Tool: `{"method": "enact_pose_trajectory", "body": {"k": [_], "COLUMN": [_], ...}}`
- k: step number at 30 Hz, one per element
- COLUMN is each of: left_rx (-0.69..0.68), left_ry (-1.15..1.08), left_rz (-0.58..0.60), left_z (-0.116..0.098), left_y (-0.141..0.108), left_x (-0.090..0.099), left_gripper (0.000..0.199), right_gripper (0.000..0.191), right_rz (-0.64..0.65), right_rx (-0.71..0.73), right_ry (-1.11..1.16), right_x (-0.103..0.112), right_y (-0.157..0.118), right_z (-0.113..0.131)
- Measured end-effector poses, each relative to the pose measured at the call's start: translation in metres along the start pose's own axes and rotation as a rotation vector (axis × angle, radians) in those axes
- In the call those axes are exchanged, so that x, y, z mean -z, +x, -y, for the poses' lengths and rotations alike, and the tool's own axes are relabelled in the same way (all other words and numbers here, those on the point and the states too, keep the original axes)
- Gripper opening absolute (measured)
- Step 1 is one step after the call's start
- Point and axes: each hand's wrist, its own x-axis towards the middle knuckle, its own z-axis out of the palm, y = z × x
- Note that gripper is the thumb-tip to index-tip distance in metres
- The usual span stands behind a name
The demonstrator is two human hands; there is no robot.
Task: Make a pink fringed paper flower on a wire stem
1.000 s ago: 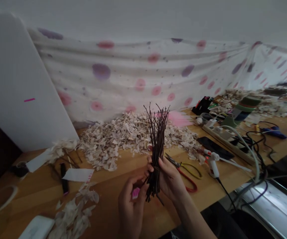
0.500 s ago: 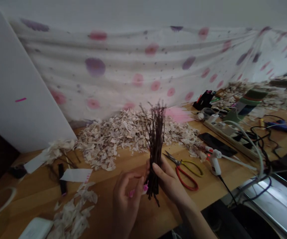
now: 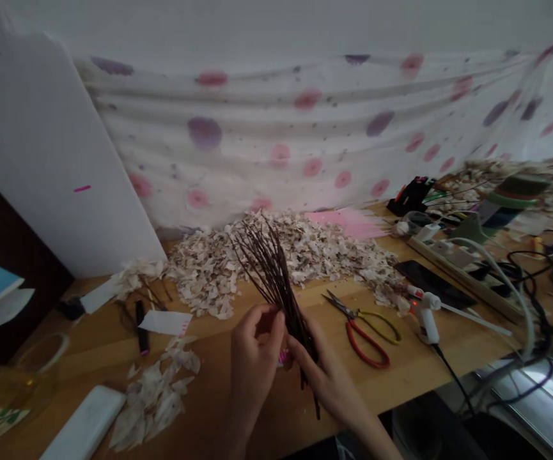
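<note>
A bundle of thin dark brown twigs (image 3: 276,271) leans to the upper left, with its cut ends pointing down towards me. My right hand (image 3: 321,370) is wrapped round its lower part. At the bundle's left side, my left hand (image 3: 257,342) has thumb and fingertips pinched together against the twigs; what lies between them is hidden. A small pink-marked piece (image 3: 283,358) shows between my two hands. To the right of the bundle, scissors (image 3: 353,316) with one red and one yellow handle lie with blades slightly apart.
Pale dried petals (image 3: 209,268) are heaped behind the bundle, with a smaller pile (image 3: 161,390) at front left. A lit hot glue gun (image 3: 427,316), a phone (image 3: 434,284) and a power strip (image 3: 472,275) with cables are at right. A white box (image 3: 84,425) lies front left.
The bundle has tipped from upright to leaning left. My left hand has moved up against the twigs, and less of the pink-marked piece shows. The view has turned slightly left.
</note>
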Motion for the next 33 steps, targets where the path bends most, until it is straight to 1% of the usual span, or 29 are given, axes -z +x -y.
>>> {"method": "enact_pose_trajectory", "body": {"k": [5,9,15,20,25,29,33], "left_rx": [0.039,0.035,-0.026,-0.048,-0.064,-0.066,-0.075], "left_ry": [-0.058,-0.077,0.060,0.167,0.266,0.324,0.348], "left_rz": [-0.009,0.009,-0.011,-0.055,-0.102,-0.142,-0.162], "left_z": [-0.001,-0.001,-0.007,-0.007,-0.003,-0.001,-0.003], "left_y": [-0.007,-0.009,-0.012,-0.011,-0.006,-0.001,0.003], "left_x": [0.002,0.002,0.007,0.008,0.011,0.015,0.016], "left_gripper": [0.022,0.023,0.023,0.027,0.036,0.040,0.039], "right_gripper": [0.048,0.048,0.044,0.044,0.042,0.042,0.043], "right_rz": [0.019,-0.013,0.012,0.037,0.088,0.057,0.131], "right_rx": [0.056,0.037,0.028,0.004,0.019,0.020,-0.004], "right_ry": [-0.042,-0.031,-0.047,-0.070,-0.120,-0.148,-0.225], "right_x": [-0.005,-0.009,-0.012,-0.010,-0.010,-0.010,-0.006], "right_y": [-0.001,-0.001,-0.001,0.000,-0.002,-0.003,-0.002], "right_z": [0.004,0.000,-0.009,-0.017,-0.014,-0.009,-0.010]}}
